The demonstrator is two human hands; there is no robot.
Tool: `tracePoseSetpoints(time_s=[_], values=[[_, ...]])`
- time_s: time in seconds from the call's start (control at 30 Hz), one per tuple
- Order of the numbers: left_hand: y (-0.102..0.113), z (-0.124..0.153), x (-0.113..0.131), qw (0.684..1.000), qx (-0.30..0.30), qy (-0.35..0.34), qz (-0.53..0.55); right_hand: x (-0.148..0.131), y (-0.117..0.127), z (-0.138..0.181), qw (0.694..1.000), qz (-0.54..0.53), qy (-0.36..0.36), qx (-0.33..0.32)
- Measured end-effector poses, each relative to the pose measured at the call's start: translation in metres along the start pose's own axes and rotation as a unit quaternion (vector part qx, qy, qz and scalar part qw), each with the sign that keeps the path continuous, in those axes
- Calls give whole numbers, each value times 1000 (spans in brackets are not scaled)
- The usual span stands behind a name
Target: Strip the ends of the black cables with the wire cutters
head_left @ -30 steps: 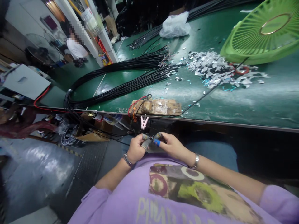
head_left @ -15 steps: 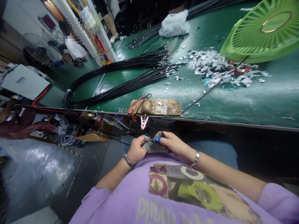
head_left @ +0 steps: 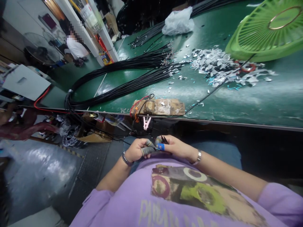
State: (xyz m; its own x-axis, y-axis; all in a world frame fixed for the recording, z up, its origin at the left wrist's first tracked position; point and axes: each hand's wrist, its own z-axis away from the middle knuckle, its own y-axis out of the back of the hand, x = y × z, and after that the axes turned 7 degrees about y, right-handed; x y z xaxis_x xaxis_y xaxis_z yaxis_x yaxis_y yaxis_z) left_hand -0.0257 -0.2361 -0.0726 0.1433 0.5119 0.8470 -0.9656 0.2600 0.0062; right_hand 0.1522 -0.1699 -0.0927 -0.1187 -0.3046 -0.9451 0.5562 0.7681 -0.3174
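In front of my waist, below the table edge, my left hand (head_left: pixel 138 150) is closed in a pinch on a black cable (head_left: pixel 126 142) that comes in from the left. Grey wrapping covers its thumb and finger. My right hand (head_left: pixel 176 146) meets it fingertip to fingertip at the cable's end, with blue tape round one digit. From its fist stick up the two dark points of a small tool (head_left: pixel 163 139), whose kind I cannot make out. A little light blue shows between the fingertips; the rest of the cable end is hidden by the fingers.
On the green table (head_left: pixel 236 104) lie a bundle of black cables (head_left: pixel 118 90), a pile of silvery scraps (head_left: pixel 213 64) and a green fan (head_left: pixel 267 34). A wooden block (head_left: pixel 169 107) with a pink clip (head_left: pixel 146 122) sits at the near edge. A person (head_left: pixel 77 47) is at the back left.
My hands have dropped slightly, and the left has turned its fingers more to the right. The tool's dark points now show more clearly above my right hand. The view has shifted a little.
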Motion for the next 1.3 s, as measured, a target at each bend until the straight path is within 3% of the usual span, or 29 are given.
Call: tracePoseSetpoints(time_s=[0.1,0.23,0.47,0.63,0.8,1.0,1.07,1.17,1.23,1.3], values=[[-3,0,0,999,41,-7,16,-2,-2,-2,985,131,64,89],[-8,-1,1,993,111,-31,17,-3,-3,1,973,152,66,158],[-10,-5,-5,982,162,-90,-32,-7,-7,8,991,53,-28,123],[-12,-5,-8,961,191,-164,-112,-9,-9,7,993,42,-55,101],[-13,-5,-8,929,209,-239,-188,-9,-10,5,988,118,1,95],[-11,-5,-7,921,201,-225,-247,-4,-6,5,965,221,73,123],[-7,-5,-5,925,169,-222,-258,-4,-7,6,982,153,42,101],[1,-4,-3,936,121,-224,-242,-9,-8,12,996,-70,-45,40],[8,-3,-3,951,138,-194,-197,-15,-5,16,982,-183,-47,29],[13,-1,-5,967,172,-133,-131,-20,1,18,978,-201,-19,51]])
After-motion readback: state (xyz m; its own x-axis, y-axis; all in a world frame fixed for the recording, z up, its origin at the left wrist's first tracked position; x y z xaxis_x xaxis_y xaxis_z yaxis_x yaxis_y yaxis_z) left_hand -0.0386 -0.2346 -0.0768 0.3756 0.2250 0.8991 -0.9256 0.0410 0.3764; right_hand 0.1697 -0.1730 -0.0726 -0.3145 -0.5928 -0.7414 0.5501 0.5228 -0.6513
